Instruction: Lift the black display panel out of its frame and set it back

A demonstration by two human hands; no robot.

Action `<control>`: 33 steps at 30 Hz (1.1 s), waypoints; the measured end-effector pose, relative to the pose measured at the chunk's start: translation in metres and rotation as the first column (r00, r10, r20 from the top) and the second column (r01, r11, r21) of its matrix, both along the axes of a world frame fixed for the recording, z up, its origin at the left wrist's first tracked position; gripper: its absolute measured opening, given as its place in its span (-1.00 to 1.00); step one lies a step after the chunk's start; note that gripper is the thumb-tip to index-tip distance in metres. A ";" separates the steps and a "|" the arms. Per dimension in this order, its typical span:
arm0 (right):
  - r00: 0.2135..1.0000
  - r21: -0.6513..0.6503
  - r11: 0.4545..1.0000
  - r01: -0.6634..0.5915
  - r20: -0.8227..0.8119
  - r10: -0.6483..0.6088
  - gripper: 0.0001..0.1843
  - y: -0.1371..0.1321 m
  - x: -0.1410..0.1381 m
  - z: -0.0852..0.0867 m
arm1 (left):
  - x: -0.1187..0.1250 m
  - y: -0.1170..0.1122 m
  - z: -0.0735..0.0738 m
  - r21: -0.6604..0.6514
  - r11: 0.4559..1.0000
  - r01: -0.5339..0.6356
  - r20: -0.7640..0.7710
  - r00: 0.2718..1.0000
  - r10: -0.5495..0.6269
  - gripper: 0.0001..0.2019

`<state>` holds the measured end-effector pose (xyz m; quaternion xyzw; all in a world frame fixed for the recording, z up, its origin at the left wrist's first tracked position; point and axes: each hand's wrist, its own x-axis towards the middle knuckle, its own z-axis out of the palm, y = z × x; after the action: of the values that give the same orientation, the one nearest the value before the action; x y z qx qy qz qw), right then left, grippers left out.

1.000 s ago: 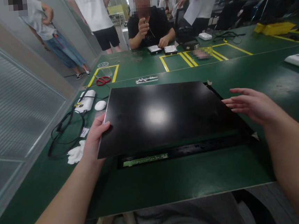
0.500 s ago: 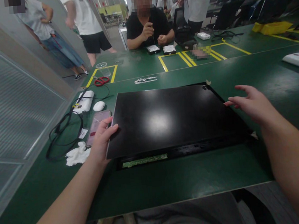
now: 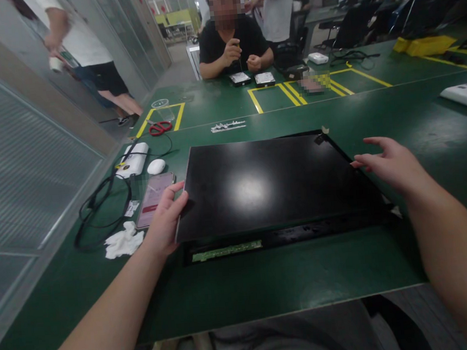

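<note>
Head | left fingers (image 3: 178,202) gripping black panel (image 3: 254,187) | right fingers (image 3: 363,160) at opposite edge

Near the front edge of the bench (image 3: 268,289), the panel (image 3: 291,178) is over the frame (image 3: 320,228), the circuit strip (image 3: 226,251) in the frame's front left corner. Left of the panel lies the phone (image 3: 155,195), then the cable (image 3: 91,200) toward the left edge. Behind the phone lie scissors (image 3: 161,128). Two hard drives (image 3: 265,79) sit by the far edge.
</note>
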<state>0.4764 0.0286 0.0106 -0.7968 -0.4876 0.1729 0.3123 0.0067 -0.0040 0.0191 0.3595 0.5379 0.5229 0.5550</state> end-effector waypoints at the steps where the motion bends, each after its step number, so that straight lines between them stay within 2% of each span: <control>1: 1.000 -0.012 1.000 0.010 -0.006 -0.010 -0.19 0.000 -0.001 0.001 | 0.000 0.000 0.000 -0.001 1.000 -0.002 0.002 1.000 0.002 -0.55; 3: 0.999 -0.042 0.998 0.039 -0.020 -0.040 -0.21 -0.001 -0.004 0.004 | 0.001 0.001 0.000 0.000 1.000 0.000 0.008 1.000 0.000 -0.55; 9: 0.999 -0.057 0.998 0.019 0.052 -0.016 -0.19 -0.003 -0.009 0.008 | 0.001 0.001 0.001 -0.010 1.000 -0.008 0.029 1.000 0.008 -0.51; 17: 0.988 -0.080 0.997 0.003 0.154 0.010 -0.23 -0.006 -0.013 0.012 | -0.007 0.004 -0.010 0.030 0.999 0.023 -0.005 1.000 -0.023 -0.48; 25: 0.979 -0.098 0.995 -0.010 0.202 0.030 -0.30 -0.004 -0.012 0.011 | -0.001 0.001 0.001 0.008 0.999 0.047 -0.038 0.998 -0.047 -0.46; 33: 0.964 -0.141 0.990 -0.024 0.259 0.060 -0.31 -0.008 -0.019 0.016 | 0.006 -0.001 0.005 -0.011 0.999 0.037 -0.018 0.999 -0.037 -0.49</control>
<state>0.4578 0.0205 0.0268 -0.8214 -0.5287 0.1055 0.1862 0.0126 -0.0047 0.0241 0.3714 0.5390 0.5063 0.5615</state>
